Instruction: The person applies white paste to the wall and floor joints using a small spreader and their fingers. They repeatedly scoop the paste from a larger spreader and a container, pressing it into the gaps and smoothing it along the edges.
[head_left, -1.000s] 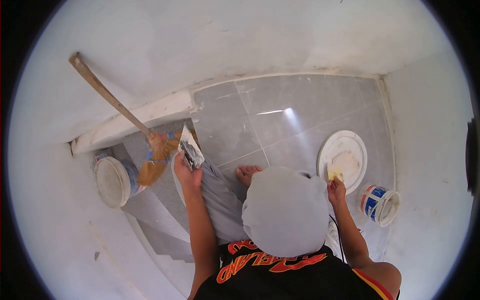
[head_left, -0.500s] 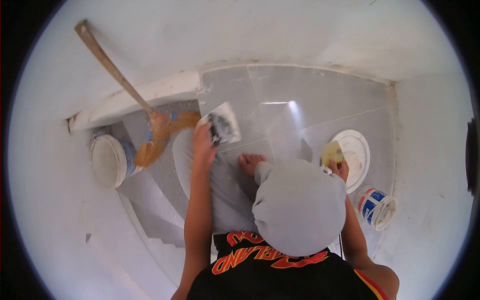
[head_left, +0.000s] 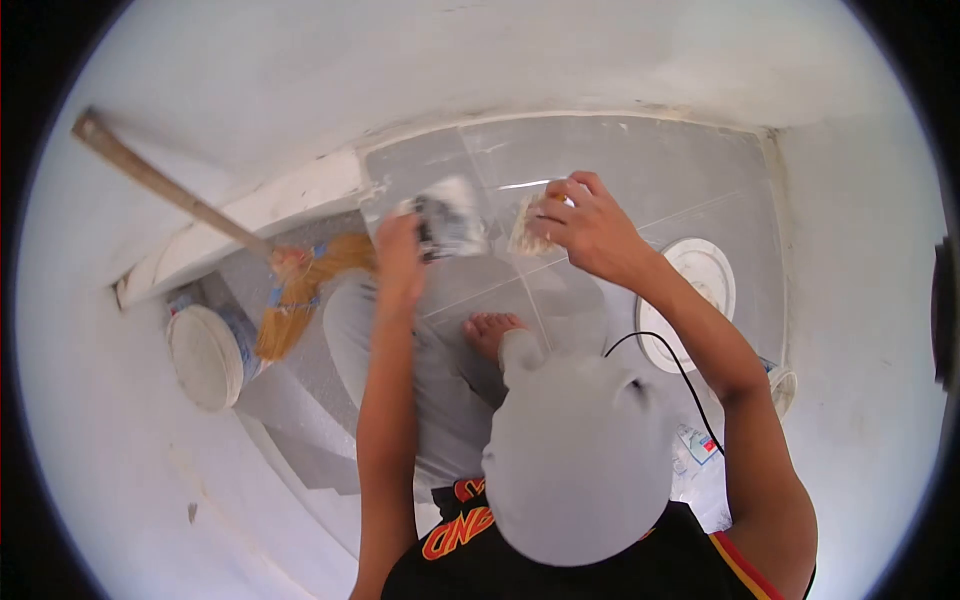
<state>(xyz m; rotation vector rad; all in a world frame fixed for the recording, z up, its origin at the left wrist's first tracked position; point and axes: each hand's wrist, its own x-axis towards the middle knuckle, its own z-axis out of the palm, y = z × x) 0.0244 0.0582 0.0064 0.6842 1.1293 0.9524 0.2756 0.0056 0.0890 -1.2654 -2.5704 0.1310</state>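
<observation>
My left hand (head_left: 400,255) is closed around a flat, squarish plastering tool (head_left: 460,215), white with a dark middle part; motion blurs it. My right hand (head_left: 595,225) is raised over the tiles, its fingers bent round a yellowish putty scraper (head_left: 526,225) that faces the left-hand tool across a small gap. White stuff seems to coat the scraper. Right of my right forearm lies a round white lid (head_left: 700,275) on the floor, partly hidden by the arm.
A straw broom (head_left: 290,320) with a wooden handle leans at the left, beside a white bucket (head_left: 205,355). A smaller tub (head_left: 783,390) stands at the right wall, mostly behind my arm. Grey floor tiles (head_left: 640,160) meet white walls; steps descend at lower left.
My right hand has moved from the lid up and left with the scraper, close to the left-hand tool. My left hand still holds its tool. The view has shifted slightly.
</observation>
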